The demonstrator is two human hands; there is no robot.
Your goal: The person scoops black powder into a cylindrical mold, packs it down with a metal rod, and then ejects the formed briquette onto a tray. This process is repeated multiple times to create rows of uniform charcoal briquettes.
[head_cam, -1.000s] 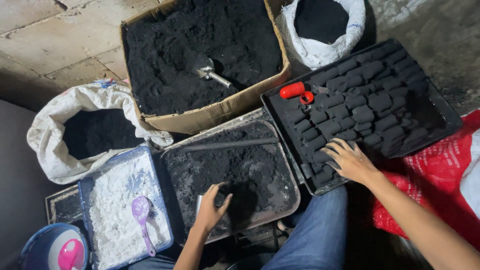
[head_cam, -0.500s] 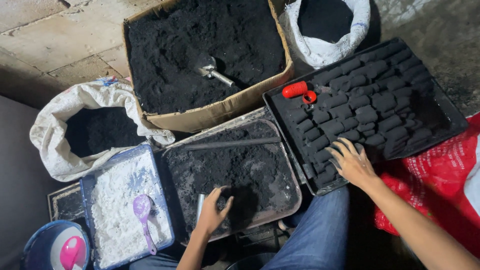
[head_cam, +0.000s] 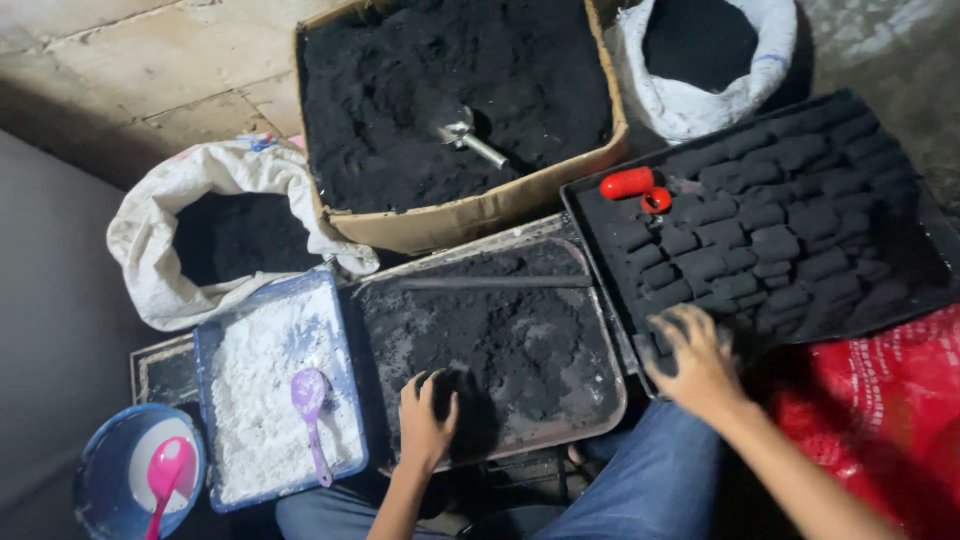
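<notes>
My left hand (head_cam: 428, 412) closes its grip around a clump of black charcoal mix (head_cam: 500, 340) in the metal tray (head_cam: 560, 432), while my right hand (head_cam: 697, 362), fingers spread wide, rests on the briquette tray (head_cam: 600, 215); pressing comes next, I judge.

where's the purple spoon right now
In the head view, lower left: the purple spoon lies on white powder in the blue tray, left of the left hand.
</notes>
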